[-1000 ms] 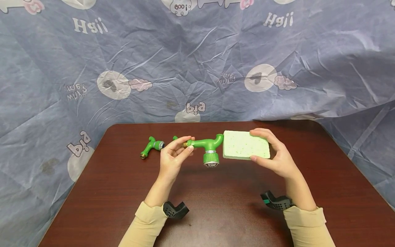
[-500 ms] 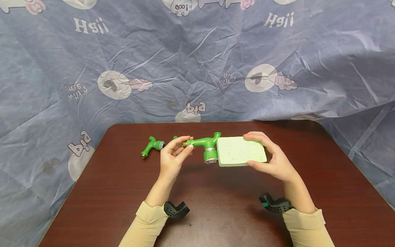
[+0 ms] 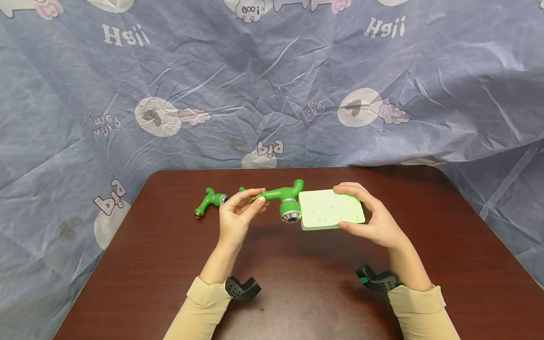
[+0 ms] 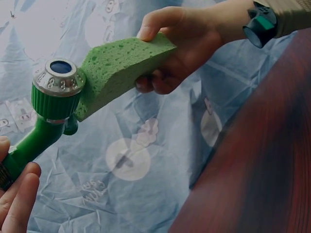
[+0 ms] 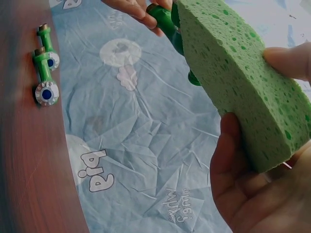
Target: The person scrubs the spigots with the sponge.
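My left hand (image 3: 238, 212) pinches a green faucet (image 3: 282, 193) by its brass threaded end and holds it up over the table. The faucet's ribbed collar and silver tip (image 4: 59, 77) show large in the left wrist view. In my right hand (image 3: 369, 212) is a pale green sponge (image 3: 331, 209), gripped by its right end between thumb and fingers. The sponge's left end lies right at the faucet's collar. From the right wrist view, the porous sponge (image 5: 243, 73) covers much of the faucet (image 5: 165, 23).
A second green faucet (image 3: 207, 202) lies on the brown table (image 3: 340, 302), left of my left hand. Another green faucet (image 5: 43, 68) lies near it, mostly hidden behind that hand in the head view. A blue printed cloth (image 3: 272, 94) hangs behind the table.
The sponge has moved left and slightly down, from the faucet's spout to its collar. The faucet has turned in my left hand, so its silver tip faces more toward me.
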A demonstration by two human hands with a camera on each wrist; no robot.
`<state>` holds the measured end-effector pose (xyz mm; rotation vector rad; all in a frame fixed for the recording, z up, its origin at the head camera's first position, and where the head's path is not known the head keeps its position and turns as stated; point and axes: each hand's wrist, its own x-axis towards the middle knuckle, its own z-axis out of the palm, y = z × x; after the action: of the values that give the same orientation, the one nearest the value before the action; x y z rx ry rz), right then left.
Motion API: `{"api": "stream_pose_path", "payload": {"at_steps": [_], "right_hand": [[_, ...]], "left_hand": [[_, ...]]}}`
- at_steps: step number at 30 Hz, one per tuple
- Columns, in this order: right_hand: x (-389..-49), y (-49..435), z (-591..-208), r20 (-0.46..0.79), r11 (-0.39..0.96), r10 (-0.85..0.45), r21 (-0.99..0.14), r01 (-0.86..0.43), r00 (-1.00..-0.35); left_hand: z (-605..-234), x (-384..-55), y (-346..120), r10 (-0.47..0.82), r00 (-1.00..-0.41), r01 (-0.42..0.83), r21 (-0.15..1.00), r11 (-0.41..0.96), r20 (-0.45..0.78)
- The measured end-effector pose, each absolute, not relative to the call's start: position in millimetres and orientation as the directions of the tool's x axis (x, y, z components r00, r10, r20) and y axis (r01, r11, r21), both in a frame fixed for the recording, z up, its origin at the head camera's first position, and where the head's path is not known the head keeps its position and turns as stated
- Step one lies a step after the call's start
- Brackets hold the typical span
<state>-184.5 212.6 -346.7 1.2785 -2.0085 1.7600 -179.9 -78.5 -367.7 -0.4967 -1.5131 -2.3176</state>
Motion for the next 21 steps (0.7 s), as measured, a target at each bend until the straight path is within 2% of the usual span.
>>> {"api": "stream_pose_path", "payload": {"at_steps": [3,10,16,21], "right_hand": [[-184.1,212.5,-347.1,0.627,-0.09,-0.466,-0.735,-0.672,-0.624],[-184.2,213.9,-347.1,0.626,-0.088,-0.451,-0.741,-0.666,-0.636],[-184.5,214.6,-346.6,0.62,-0.084,-0.451,-0.746,-0.661,-0.642],[-184.1,215.9,-347.0,0.606,-0.059,-0.444,-0.755,-0.654,-0.66]], "left_hand": [[-367.8,-180.3,-79.5,-0.059,-0.891,0.437,0.817,-0.377,0.449],[-368.5,-181.1,-82.0,-0.023,-0.904,0.416,0.869,-0.267,0.426],[-371.3,-184.0,-82.8,-0.014,-0.879,0.472,0.866,-0.166,0.476],[-373.8,-185.6,-83.7,-0.011,-0.878,0.474,0.865,-0.165,0.479]]}}
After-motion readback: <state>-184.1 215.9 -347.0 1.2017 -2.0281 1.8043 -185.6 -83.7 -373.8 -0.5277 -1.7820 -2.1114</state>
